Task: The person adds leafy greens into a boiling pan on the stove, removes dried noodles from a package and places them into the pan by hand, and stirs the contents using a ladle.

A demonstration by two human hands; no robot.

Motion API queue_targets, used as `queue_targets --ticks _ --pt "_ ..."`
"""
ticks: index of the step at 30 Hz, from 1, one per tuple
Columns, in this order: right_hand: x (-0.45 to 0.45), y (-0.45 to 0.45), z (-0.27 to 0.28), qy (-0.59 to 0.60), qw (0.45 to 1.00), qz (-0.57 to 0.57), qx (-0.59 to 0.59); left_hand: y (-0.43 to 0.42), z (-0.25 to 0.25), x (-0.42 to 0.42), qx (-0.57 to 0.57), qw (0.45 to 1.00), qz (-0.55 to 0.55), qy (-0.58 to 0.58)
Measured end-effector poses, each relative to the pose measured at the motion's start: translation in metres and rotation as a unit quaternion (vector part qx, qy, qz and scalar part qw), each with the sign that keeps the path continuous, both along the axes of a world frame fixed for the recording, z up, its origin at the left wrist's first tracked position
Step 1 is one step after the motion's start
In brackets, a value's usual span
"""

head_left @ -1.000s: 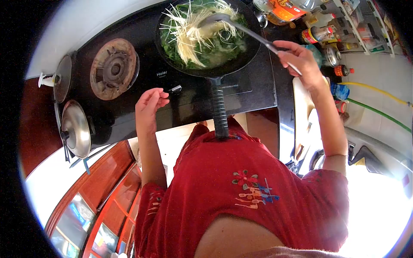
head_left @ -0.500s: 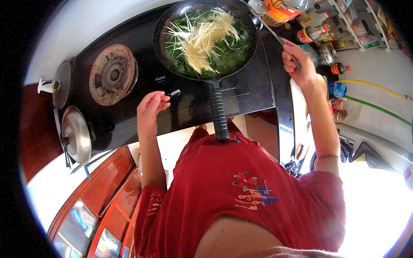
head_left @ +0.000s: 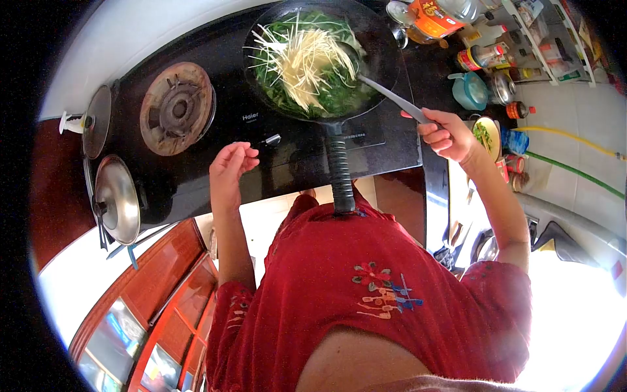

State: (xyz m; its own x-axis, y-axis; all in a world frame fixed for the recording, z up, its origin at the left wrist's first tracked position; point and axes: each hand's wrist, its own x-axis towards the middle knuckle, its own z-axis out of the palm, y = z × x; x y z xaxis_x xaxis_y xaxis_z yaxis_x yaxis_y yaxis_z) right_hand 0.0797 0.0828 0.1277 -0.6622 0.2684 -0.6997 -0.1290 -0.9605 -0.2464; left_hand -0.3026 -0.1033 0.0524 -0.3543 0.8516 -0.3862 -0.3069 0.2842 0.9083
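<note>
My right hand [head_left: 449, 136] is closed round the handle of a metal spatula [head_left: 395, 99]. Its dark head is in the wok [head_left: 385, 72], at the right side of the food and partly buried. Leafy greens [head_left: 277, 85] fill the wok, topped by a heap of thin pale strands [head_left: 307, 62] that look like enoki mushrooms or noodles. The wok's ribbed black handle [head_left: 339, 170] points toward my body. My left hand [head_left: 232, 171] hovers at the stove's front edge, fingers curled together with nothing visible in them. Just beyond its fingertips is the stove's silver knob [head_left: 272, 139].
A bare burner [head_left: 177, 110] lies left of the wok. Two pan lids [head_left: 117, 199] stand at the stove's left end. On the right are an oil bottle [head_left: 434, 19], sauce bottles [head_left: 480, 57], a teal bowl [head_left: 470, 90] and a dish of chopped greens [head_left: 483, 134].
My right hand has come down, bringing the spatula from above the wok's right rim into the food. The pale strands are bunched closer together. My left hand stays near the knob.
</note>
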Motion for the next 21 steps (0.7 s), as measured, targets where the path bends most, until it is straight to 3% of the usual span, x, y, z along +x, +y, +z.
queue_targets --ticks 5,11,14,18,21 --pt "0.008 -0.016 0.015 0.046 0.998 -0.02 -0.028 0.003 0.0 -0.005 0.002 1.0 0.012 0.001" --pt "0.003 -0.024 0.039 -0.045 0.994 0.012 0.098 0.007 0.003 -0.001 0.01 1.0 -0.004 -0.006" --pt "-0.005 -0.024 0.052 -0.151 0.964 0.045 0.213 0.009 0.006 0.0 0.01 1.0 -0.008 0.003" --pt "-0.023 -0.019 0.061 -0.329 0.829 0.095 0.443 0.01 0.003 -0.003 0.011 1.0 -0.003 0.006" --pt "-0.029 0.0 0.042 -0.395 0.645 0.127 0.641 0.007 0.002 -0.006 0.006 1.0 -0.001 0.011"
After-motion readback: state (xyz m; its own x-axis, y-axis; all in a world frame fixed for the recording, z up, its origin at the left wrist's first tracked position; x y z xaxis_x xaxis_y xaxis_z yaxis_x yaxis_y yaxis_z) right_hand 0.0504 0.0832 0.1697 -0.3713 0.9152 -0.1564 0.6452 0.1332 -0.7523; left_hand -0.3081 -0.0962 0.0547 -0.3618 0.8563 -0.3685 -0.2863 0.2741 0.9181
